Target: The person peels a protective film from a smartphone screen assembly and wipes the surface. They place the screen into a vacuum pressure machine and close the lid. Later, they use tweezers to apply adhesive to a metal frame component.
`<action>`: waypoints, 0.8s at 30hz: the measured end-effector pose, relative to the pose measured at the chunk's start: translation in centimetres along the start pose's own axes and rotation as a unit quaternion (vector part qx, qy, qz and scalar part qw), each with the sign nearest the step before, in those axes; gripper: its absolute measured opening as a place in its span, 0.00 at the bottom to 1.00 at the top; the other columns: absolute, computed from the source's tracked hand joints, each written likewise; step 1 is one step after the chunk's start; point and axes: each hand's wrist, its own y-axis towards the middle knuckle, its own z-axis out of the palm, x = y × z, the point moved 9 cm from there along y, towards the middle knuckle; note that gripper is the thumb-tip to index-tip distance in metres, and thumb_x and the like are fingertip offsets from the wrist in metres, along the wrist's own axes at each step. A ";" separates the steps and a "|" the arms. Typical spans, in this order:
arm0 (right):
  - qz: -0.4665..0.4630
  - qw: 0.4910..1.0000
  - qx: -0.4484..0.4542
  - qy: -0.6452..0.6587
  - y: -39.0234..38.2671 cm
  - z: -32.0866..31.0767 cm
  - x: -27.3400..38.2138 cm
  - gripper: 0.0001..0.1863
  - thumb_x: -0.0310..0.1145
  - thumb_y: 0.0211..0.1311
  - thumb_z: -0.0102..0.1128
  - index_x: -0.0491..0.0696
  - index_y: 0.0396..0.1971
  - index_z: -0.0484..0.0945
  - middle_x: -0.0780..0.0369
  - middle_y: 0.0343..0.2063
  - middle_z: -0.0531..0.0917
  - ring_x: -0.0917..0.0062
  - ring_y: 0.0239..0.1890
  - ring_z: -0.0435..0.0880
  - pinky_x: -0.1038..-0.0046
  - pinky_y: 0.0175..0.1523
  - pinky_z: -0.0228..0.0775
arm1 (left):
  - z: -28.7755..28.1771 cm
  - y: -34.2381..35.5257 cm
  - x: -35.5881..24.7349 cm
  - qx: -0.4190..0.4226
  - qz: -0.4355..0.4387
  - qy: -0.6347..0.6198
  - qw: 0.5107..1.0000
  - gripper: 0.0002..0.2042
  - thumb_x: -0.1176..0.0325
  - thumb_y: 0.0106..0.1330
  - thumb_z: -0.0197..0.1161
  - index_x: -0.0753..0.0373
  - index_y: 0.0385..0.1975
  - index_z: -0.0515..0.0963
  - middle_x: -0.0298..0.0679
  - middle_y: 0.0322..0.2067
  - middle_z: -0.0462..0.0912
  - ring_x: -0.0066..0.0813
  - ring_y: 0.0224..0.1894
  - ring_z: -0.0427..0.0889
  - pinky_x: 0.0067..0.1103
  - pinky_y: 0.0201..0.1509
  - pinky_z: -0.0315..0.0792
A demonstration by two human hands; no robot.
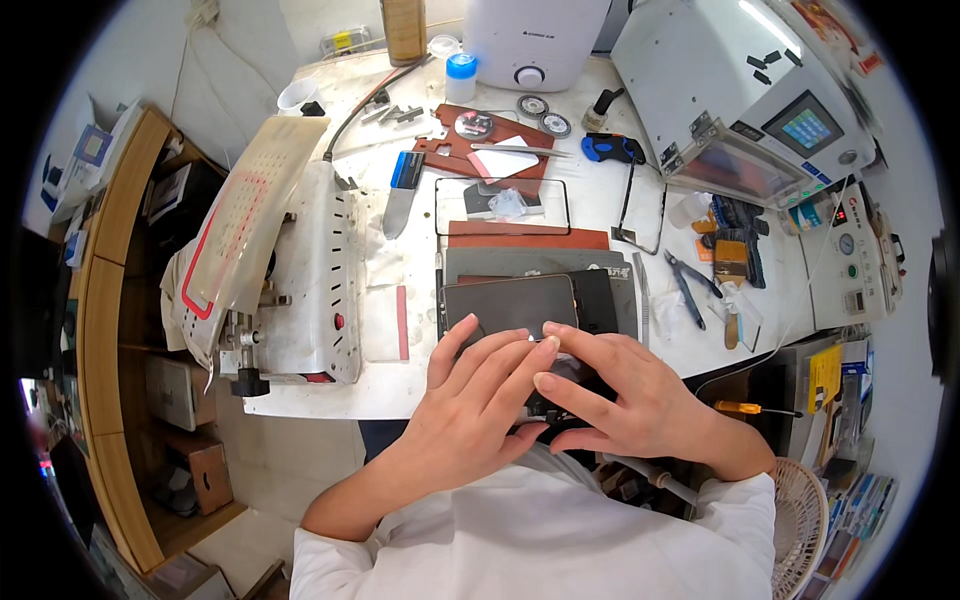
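Dark panel (512,305), smooth rectangle, left hand (472,408), right hand (640,398) at edge, grip unclear

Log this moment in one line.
left hand: over near edge of dark phone-like panel; right hand: close beside left; grip: unclear; beyond: thin black frame, blue-handled scraper; right side: pliers

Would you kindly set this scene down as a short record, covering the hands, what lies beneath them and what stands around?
Left hand: left hand, fingertips over the near edge of a dark flat panel
Right hand: right hand, fingertips close to the left hand's
Grip: cannot tell whether anything is pinched
Beyond the panel: grey mat
Farther left: blue-and-black-handled scraper
Right side: dark-handled cutters
Machines: white slotted machine at left; white touchscreen machine at upper right
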 end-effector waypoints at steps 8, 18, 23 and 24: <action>0.018 0.999 -0.042 -0.006 -0.4 -1.3 -0.7 0.43 0.44 0.44 0.74 0.47 0.63 0.71 0.48 0.59 0.72 0.59 0.55 0.78 0.59 0.56 0.74 | -0.2 0.4 -0.1 0.008 0.003 0.009 1.000 0.47 0.69 0.41 0.79 0.65 0.66 0.61 0.42 0.54 0.79 0.44 0.60 0.76 0.49 0.72 0.50; 0.046 0.995 0.008 -0.090 -1.2 -1.2 -1.6 0.35 0.41 0.43 0.74 0.47 0.54 0.76 0.56 0.56 0.77 0.64 0.54 0.78 0.61 0.59 0.68 | -0.9 0.7 0.1 -0.009 -0.002 0.001 1.000 0.48 0.70 0.45 0.79 0.65 0.68 0.57 0.43 0.53 0.81 0.46 0.61 0.76 0.48 0.71 0.50; 0.041 0.993 0.016 -0.108 -1.0 -1.2 -1.5 0.32 0.40 0.43 0.74 0.49 0.53 0.78 0.58 0.55 0.78 0.66 0.53 0.79 0.62 0.58 0.69 | -1.1 0.7 0.0 -0.014 0.011 0.005 1.000 0.46 0.68 0.41 0.79 0.65 0.65 0.64 0.45 0.59 0.75 0.44 0.62 0.74 0.46 0.71 0.52; 0.043 0.993 0.017 -0.108 -1.0 -1.1 -1.6 0.32 0.39 0.43 0.74 0.49 0.53 0.79 0.59 0.55 0.78 0.65 0.53 0.79 0.62 0.57 0.69 | -1.0 0.7 -0.1 -0.001 0.012 0.017 1.000 0.47 0.67 0.43 0.80 0.65 0.66 0.61 0.46 0.59 0.76 0.46 0.63 0.72 0.47 0.71 0.50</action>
